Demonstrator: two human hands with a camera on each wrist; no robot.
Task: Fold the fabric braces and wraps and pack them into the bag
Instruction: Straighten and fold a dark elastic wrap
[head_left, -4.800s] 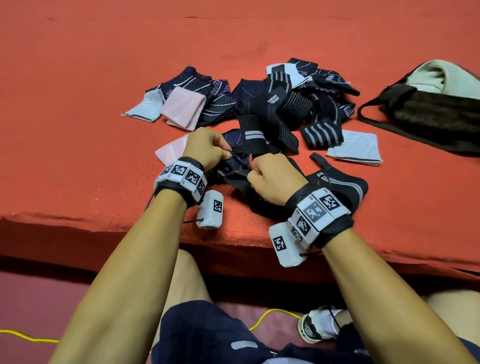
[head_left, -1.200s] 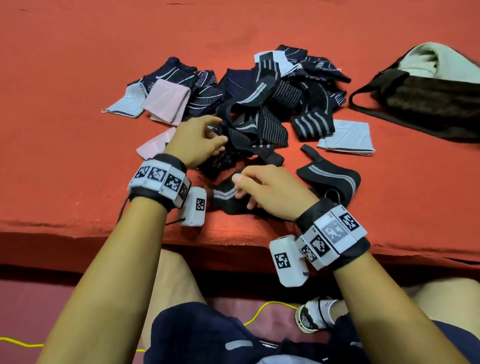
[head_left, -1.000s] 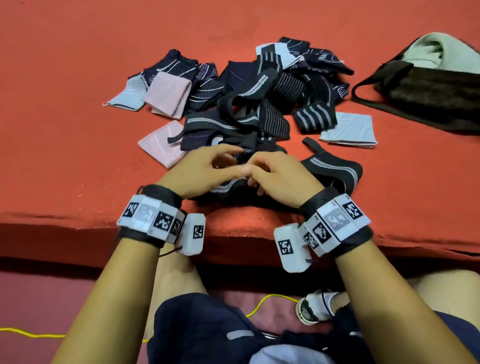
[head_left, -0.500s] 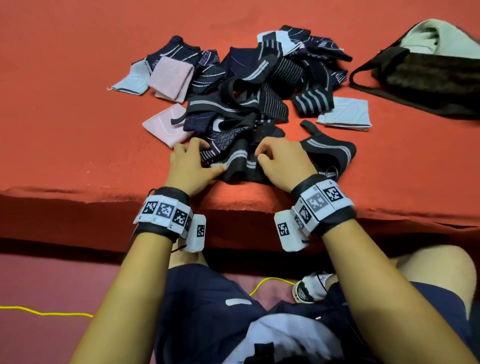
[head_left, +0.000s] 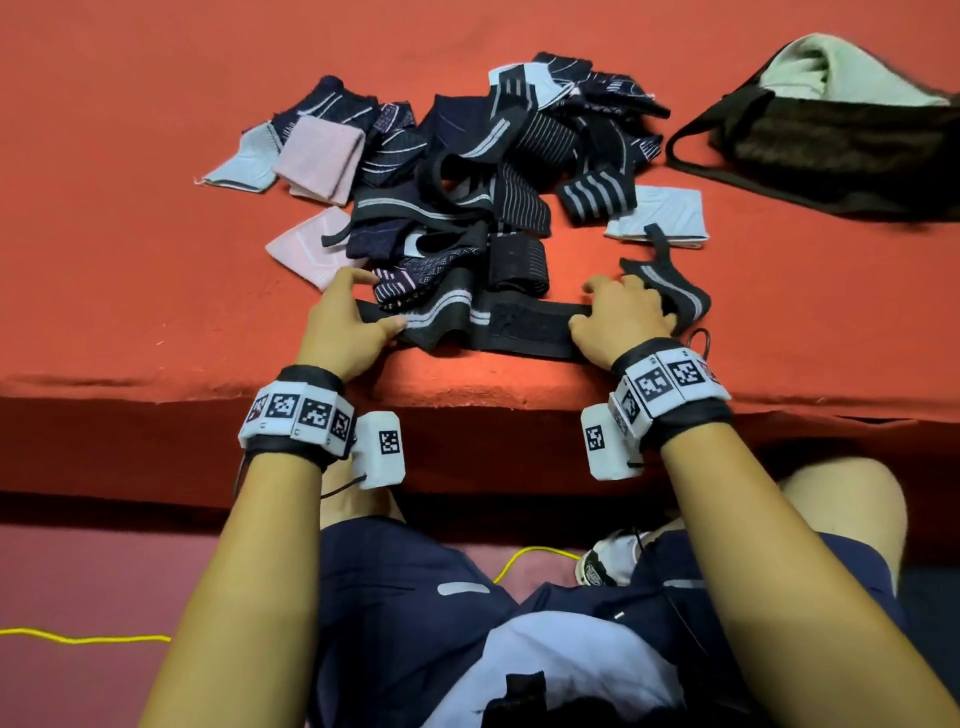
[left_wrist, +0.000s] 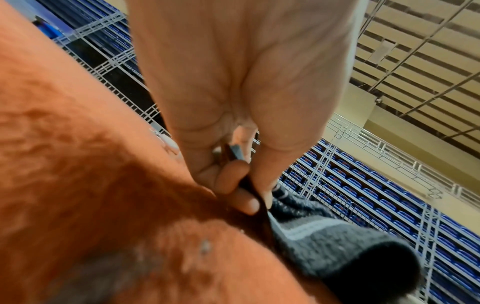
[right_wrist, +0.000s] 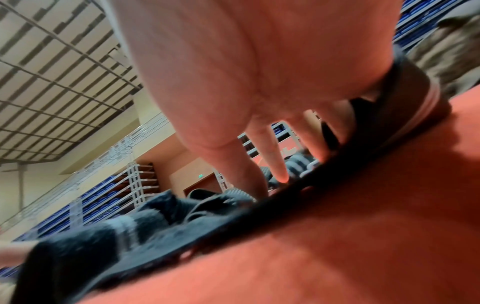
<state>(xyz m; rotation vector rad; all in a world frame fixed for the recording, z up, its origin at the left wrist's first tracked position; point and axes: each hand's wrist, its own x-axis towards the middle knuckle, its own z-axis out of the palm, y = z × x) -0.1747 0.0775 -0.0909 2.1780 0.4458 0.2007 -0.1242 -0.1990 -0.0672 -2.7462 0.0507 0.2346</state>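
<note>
Since half a second ago, both hands have slid apart along the black wrap (head_left: 488, 325), drawing it out into a flat strip along the front edge of the red counter (head_left: 130, 218). Before that they sat close together on a bunched piece. The left hand (head_left: 345, 325) pinches the strip's 9 o'clock end between thumb and curled fingers, as the left wrist view confirms. The right hand (head_left: 621, 317) rests on the 3 o'clock end with fingers extended, pressing it down. Just beyond, toward 12 o'clock, lies the pile of unfolded braces (head_left: 488, 156). The bag (head_left: 831, 140) sits well apart at 2 o'clock. With the wrap straightened, it looks ready for folding or rolling; packing has hardly begun.
</note>
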